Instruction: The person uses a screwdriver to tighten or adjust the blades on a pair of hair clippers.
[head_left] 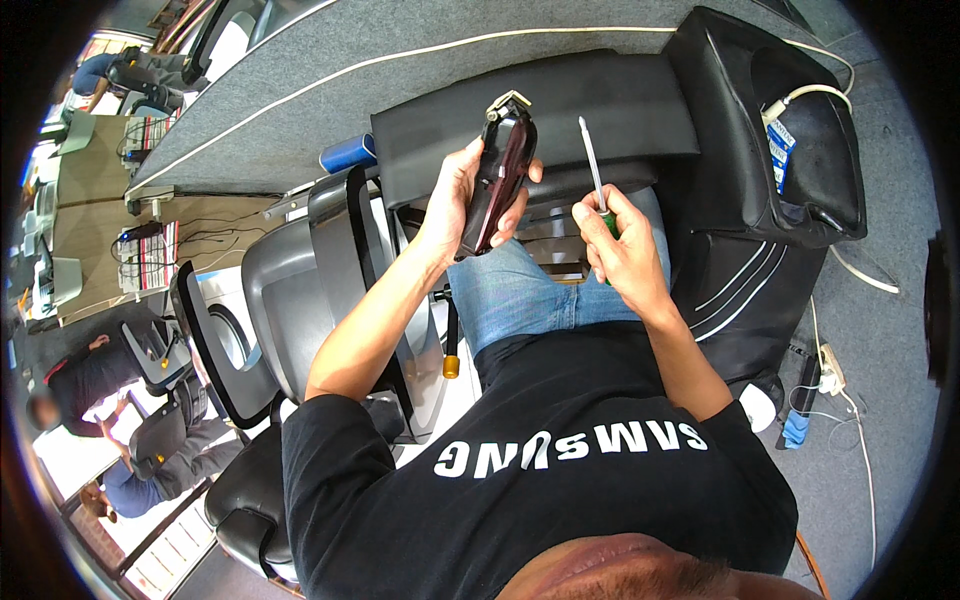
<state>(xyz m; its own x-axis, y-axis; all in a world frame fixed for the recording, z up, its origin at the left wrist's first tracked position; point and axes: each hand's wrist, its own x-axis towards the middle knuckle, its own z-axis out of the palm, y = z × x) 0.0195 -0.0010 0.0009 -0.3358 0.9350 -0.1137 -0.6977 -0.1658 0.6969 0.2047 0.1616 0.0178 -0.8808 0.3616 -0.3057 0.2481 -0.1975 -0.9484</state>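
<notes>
Upright in my left hand (457, 200) is a dark red and black hair clipper (502, 175), its metal blade end pointing away from me. My fingers wrap round the clipper's body. To the right, my right hand (622, 245) grips a screwdriver (591, 155) by its green handle, mostly hidden in my fingers. The screwdriver's bare shaft points up and away. Its tip stays apart from the clipper. Both hands are held above my lap, in front of a black padded seat (600, 100).
A black armrest (720, 130) at the right carries a blue packet (780, 150) and a white cable. Black office chairs (290, 290) stand at my left. A blue object (347, 154) lies by the seat's left end. Other people sit at the far left. A power strip (832, 370) is on the floor.
</notes>
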